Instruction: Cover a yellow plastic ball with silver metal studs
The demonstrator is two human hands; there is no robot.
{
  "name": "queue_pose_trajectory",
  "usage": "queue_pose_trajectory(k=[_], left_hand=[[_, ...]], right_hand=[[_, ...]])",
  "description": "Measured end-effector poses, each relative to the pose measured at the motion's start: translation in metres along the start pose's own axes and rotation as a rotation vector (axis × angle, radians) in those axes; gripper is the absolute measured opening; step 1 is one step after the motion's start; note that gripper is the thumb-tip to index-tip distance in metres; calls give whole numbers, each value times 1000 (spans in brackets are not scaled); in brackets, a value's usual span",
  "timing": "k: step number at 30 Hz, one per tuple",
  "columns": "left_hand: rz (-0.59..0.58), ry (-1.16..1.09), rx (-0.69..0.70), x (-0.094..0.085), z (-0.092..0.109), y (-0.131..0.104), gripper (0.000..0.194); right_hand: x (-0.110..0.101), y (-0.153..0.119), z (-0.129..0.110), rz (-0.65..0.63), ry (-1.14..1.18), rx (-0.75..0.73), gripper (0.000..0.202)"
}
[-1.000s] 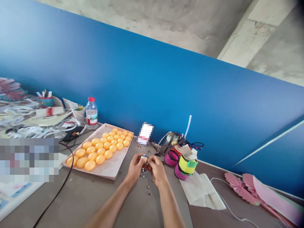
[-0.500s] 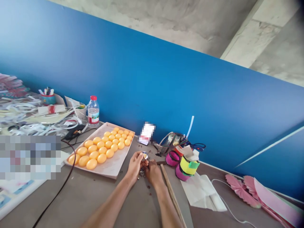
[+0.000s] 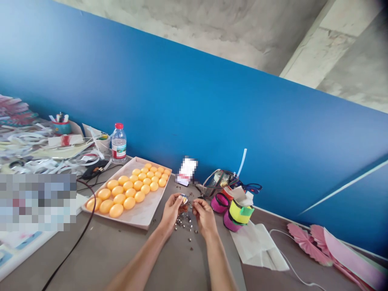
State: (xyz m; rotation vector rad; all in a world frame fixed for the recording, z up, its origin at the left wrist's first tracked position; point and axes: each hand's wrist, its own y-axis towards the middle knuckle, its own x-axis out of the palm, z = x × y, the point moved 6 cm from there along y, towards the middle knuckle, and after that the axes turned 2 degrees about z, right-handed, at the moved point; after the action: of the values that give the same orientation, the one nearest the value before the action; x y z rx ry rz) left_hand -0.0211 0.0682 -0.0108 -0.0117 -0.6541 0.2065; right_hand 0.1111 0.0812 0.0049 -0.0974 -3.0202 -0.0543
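My left hand [image 3: 172, 210] is closed around a small shiny silver round piece [image 3: 184, 199] with a yellowish patch on it; its exact kind is unclear. Just to the right, my right hand [image 3: 203, 214] is pinched with thumb and fingers together, apart from the silver piece. Whatever sits in that pinch is too small to make out. Many tiny shiny metallic bits [image 3: 183, 220] lie scattered on the grey table [image 3: 121, 254] between and below both hands.
Left of the hands, a shallow white tray [image 3: 145, 220] holds rows of orange balls. Behind it stands a plastic bottle [image 3: 119, 143]. A phone [image 3: 186, 171] leans on the blue partition [image 3: 188, 101]. Pink and yellow rolls [image 3: 238, 214] and white paper [image 3: 260, 246] lie right.
My right hand has moved away from the left hand, up and to the right, uncovering more metallic bits. My left hand still holds the silver piece. A wooden stick is now hidden behind my right arm.
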Motion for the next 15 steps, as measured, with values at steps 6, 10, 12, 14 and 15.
queue_pose_trajectory(k=[6, 10, 12, 14, 15], left_hand=[[-41, 75, 2, 7, 1, -4, 38], [-34, 136, 15, 8, 4, -6, 38], [-32, 156, 19, 8, 5, -7, 38], [-30, 172, 24, 8, 5, -7, 38], [-34, 179, 27, 8, 5, -8, 38]], right_hand=[[8, -4, -7, -68, 175, 52, 14], [11, -7, -6, -94, 126, 67, 11], [12, -9, -6, -124, 143, 101, 11], [13, -10, -7, -140, 153, 123, 11], [14, -10, -8, -144, 158, 133, 11]])
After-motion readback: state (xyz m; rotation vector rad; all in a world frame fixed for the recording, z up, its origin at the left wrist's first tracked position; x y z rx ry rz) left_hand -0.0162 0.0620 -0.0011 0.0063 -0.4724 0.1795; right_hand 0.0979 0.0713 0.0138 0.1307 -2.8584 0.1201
